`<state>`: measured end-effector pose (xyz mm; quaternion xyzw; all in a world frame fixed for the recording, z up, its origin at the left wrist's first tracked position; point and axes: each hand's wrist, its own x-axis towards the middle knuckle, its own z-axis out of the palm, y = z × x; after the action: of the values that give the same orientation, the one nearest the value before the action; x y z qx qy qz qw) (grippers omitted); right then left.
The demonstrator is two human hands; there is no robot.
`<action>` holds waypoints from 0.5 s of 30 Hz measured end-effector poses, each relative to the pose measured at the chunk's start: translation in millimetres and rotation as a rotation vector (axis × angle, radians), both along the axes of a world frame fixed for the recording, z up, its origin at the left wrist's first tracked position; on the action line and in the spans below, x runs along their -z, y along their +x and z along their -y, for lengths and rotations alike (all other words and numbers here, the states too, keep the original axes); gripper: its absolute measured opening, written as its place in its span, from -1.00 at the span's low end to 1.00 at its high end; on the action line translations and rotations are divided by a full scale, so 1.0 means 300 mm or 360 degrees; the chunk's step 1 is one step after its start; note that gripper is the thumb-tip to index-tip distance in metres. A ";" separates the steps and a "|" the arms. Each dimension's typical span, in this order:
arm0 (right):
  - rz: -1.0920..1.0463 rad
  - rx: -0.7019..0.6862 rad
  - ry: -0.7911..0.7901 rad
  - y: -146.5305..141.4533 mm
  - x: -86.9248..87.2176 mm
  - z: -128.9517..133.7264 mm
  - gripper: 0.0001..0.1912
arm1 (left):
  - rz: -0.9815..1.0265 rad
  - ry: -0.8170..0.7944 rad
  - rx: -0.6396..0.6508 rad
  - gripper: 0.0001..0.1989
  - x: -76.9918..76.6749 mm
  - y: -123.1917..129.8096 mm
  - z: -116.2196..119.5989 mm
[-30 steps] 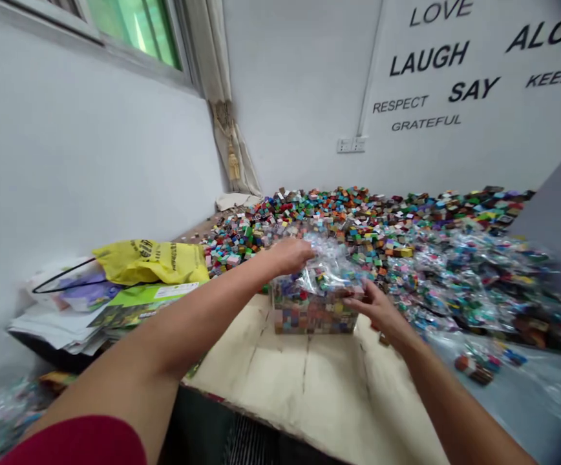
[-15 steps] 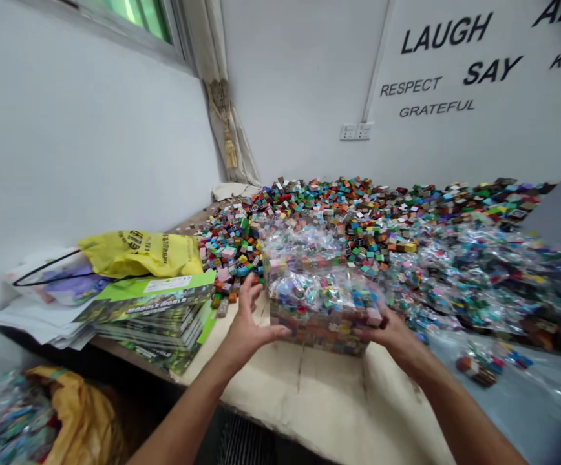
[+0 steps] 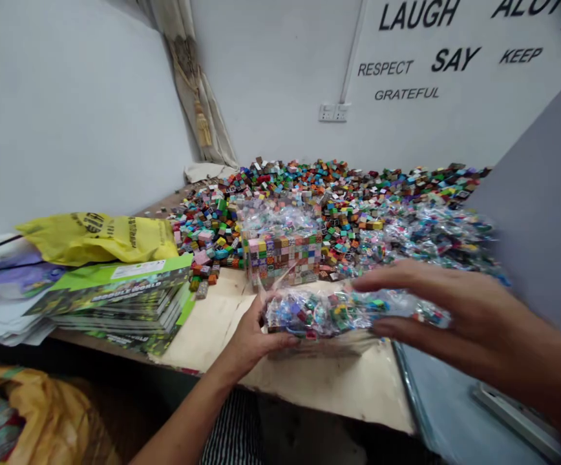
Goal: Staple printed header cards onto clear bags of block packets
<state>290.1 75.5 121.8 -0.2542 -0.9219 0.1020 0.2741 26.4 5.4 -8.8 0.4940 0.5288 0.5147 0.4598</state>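
Over pale tabletop, left hand cups clear bag of small bricks; right hand half-open, gripping bag's end.

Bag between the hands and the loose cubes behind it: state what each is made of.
The bag looks like thin, clear plastic film: glossy, with crinkles and sharp highlights. The loose cubes look like hard moulded plastic, with smooth faces, crisp edges and bright colours, though the pictures cannot rule out another coated material.

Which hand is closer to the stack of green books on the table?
Left. The left hand is right of the green books; the right hand is farther right, beyond the clear bag both hands hold.
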 end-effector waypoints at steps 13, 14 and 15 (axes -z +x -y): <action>0.0490 0.0051 0.0770 -0.089 0.015 -0.107 -0.84 | -0.0949 -0.0059 0.0731 -0.42 -0.488 -0.043 -0.110; 0.0480 0.0003 0.0735 -0.098 0.015 -0.114 -0.83 | -0.1112 -0.0053 0.0793 -0.42 -0.525 -0.022 -0.121; 0.0510 -0.0067 0.0655 -0.105 0.016 -0.126 -0.82 | -0.1290 -0.0033 0.0815 -0.42 -0.552 0.004 -0.133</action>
<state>258.6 113.2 116.9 -0.1868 -0.9599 -0.1237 0.1684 27.6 45.2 156.9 0.7646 0.5319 0.1456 0.3335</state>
